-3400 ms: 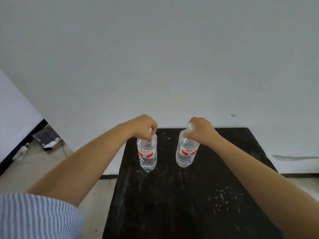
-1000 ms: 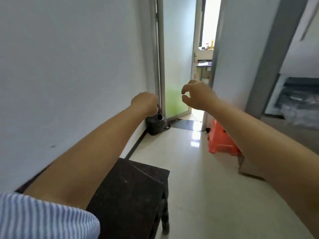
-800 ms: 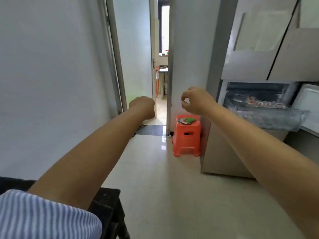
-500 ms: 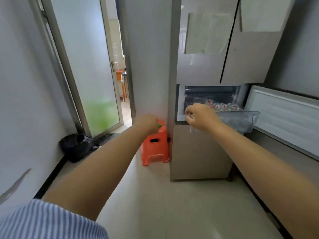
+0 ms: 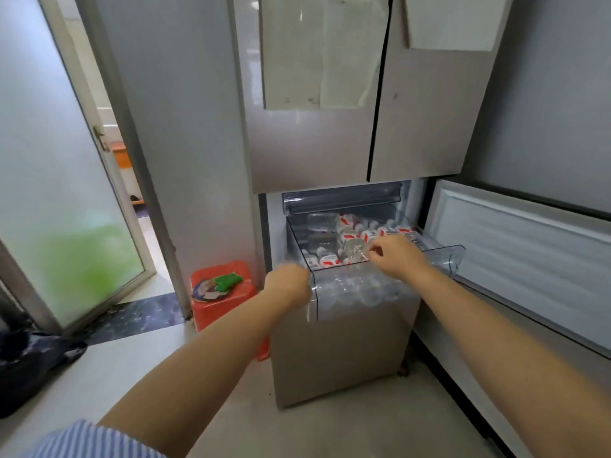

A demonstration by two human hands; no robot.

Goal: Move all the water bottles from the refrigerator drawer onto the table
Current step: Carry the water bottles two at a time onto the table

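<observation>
A frosted glass door [image 5: 49,200] stood at the far left, with an orange plastic stool [image 5: 222,294] beside the refrigerator [image 5: 317,140]. The left hand [image 5: 288,285] hung blurred at the clear drawer's [image 5: 357,297] front left corner; its grip could not be told. The right hand [image 5: 395,259], fingers curled, reached among the water bottles [image 5: 350,231] lying in the pulled-out drawer, touching one.

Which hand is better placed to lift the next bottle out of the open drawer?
Right. The right hand is already over the bottles inside the drawer, fingers at one. The left hand is outside, at its front left corner.
</observation>
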